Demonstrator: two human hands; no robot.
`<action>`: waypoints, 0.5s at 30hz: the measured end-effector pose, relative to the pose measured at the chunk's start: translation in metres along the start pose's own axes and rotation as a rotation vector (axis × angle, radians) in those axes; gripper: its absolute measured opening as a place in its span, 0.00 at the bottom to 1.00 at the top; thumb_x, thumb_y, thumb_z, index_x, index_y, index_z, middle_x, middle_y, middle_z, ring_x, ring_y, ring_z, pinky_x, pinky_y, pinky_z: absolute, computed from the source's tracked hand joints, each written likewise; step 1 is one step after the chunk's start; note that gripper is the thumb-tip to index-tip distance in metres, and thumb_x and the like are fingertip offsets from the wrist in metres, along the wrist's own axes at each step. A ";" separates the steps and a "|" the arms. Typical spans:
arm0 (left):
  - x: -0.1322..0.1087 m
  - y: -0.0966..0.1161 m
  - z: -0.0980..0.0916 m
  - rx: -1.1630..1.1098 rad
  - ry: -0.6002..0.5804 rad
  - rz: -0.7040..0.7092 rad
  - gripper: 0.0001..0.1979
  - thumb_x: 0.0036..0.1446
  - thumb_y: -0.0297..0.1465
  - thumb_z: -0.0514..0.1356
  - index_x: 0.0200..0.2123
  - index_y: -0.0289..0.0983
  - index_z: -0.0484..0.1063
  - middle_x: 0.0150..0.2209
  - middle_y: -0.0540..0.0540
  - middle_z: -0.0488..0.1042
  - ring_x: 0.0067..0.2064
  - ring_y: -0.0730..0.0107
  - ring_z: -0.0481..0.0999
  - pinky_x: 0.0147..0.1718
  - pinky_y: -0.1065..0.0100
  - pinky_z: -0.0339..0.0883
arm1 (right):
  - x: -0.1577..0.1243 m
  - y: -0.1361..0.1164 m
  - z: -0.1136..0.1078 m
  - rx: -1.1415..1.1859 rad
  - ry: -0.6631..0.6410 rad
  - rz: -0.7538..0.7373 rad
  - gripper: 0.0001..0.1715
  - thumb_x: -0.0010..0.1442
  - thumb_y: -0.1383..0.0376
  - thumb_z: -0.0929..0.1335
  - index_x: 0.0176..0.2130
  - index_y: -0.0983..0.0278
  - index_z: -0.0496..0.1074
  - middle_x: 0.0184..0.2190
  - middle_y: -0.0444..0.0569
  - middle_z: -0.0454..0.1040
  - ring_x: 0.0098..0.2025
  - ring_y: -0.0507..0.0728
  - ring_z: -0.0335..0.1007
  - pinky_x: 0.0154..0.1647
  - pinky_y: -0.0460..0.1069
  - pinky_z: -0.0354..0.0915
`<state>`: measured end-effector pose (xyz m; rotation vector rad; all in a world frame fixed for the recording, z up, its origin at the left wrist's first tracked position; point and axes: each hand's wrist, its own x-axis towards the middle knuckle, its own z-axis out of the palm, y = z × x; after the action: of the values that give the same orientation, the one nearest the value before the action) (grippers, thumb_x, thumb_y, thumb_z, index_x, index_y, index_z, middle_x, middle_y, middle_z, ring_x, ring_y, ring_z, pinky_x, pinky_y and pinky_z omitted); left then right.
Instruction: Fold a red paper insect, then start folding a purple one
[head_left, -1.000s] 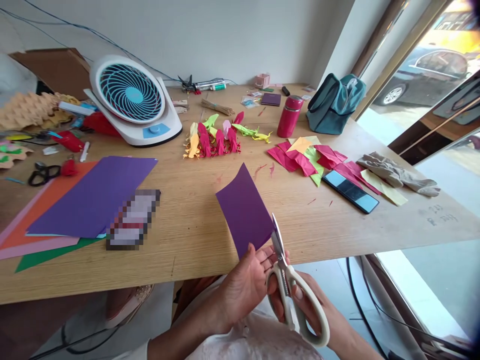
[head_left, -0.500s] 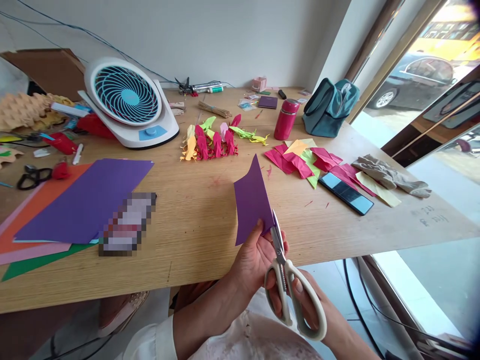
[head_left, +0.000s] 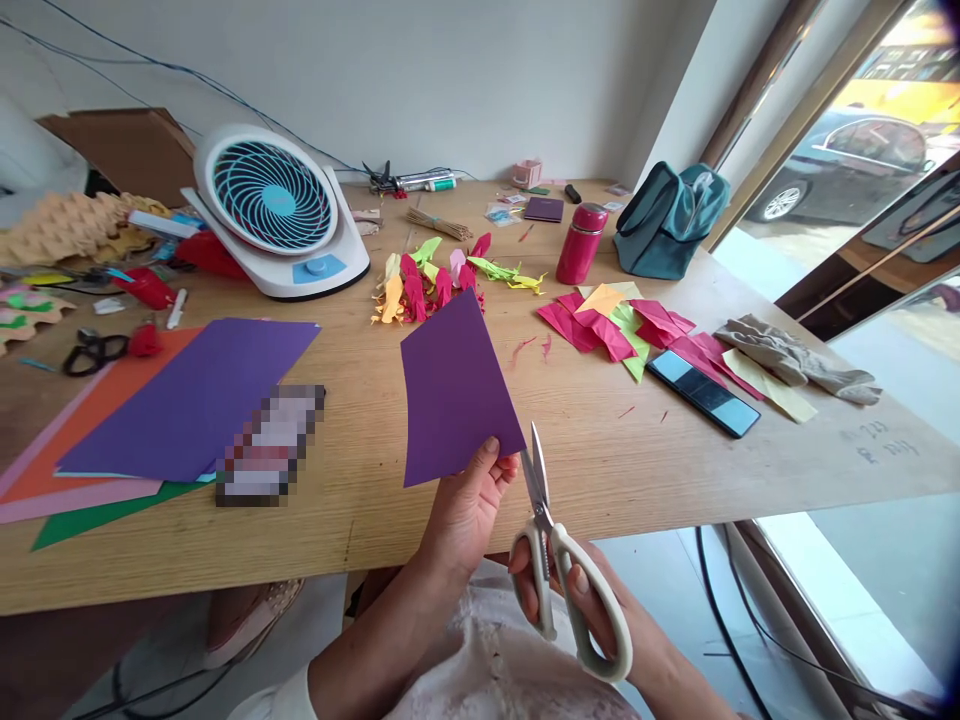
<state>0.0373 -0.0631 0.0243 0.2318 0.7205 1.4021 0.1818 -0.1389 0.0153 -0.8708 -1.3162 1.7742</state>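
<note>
Pinched near its lower right corner, a purple sheet of paper [head_left: 457, 390] is held up by my left hand [head_left: 465, 510] above the front of the table. The thumb lies on the paper's face and the fingers are behind it. My right hand [head_left: 592, 600] grips white-handled scissors [head_left: 541, 512], with fingers through the loops. The blades point upward and stand slightly apart, with their tips close to the paper's right edge. Folded paper figures [head_left: 427, 285] in pink, green, yellow and orange lie behind the held sheet.
Coloured sheets [head_left: 187, 400] and a blurred-out flat object [head_left: 270, 445] lie at left, before a white fan [head_left: 277, 215]. On the right are cut paper pieces [head_left: 600, 320], a phone [head_left: 703, 393], a cloth [head_left: 795, 360], a pink flask [head_left: 582, 244] and a teal bag [head_left: 667, 225].
My left hand has moved left with the purple paper and turned its face more toward me. The scissors have shifted slightly left, and their blades are further apart. The view has also shifted a little.
</note>
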 end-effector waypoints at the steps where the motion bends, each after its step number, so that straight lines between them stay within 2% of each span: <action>1: 0.001 0.001 -0.003 -0.025 0.011 -0.030 0.12 0.51 0.28 0.72 0.39 0.36 0.76 0.37 0.49 0.81 0.37 0.70 0.80 0.41 0.67 0.72 | 0.002 0.002 0.001 -0.017 0.001 0.001 0.36 0.66 0.37 0.60 0.48 0.63 0.72 0.30 0.48 0.72 0.30 0.54 0.63 0.35 0.51 0.59; 6: 0.004 0.000 -0.012 -0.166 0.064 -0.282 0.02 0.58 0.27 0.66 0.35 0.35 0.76 0.34 0.47 0.82 0.35 0.70 0.81 0.40 0.67 0.74 | 0.009 0.015 0.006 0.051 0.029 0.034 0.34 0.67 0.39 0.59 0.45 0.65 0.72 0.28 0.46 0.71 0.28 0.53 0.63 0.33 0.50 0.59; 10: 0.003 -0.002 -0.009 -0.200 0.046 -0.283 0.03 0.59 0.29 0.67 0.37 0.37 0.77 0.34 0.49 0.81 0.32 0.72 0.80 0.35 0.70 0.74 | 0.008 0.027 0.009 0.149 0.037 0.094 0.33 0.67 0.39 0.60 0.46 0.65 0.71 0.27 0.45 0.70 0.27 0.53 0.62 0.30 0.48 0.58; 15: 0.000 -0.006 -0.007 -0.143 0.063 -0.288 0.06 0.57 0.32 0.69 0.32 0.36 0.75 0.27 0.52 0.77 0.25 0.74 0.76 0.31 0.70 0.73 | 0.006 0.028 0.010 0.176 0.019 0.103 0.34 0.66 0.39 0.61 0.46 0.65 0.71 0.26 0.44 0.70 0.25 0.51 0.61 0.30 0.48 0.57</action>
<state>0.0376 -0.0662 0.0156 -0.0286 0.6732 1.1827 0.1656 -0.1433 -0.0096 -0.8677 -1.1012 1.9246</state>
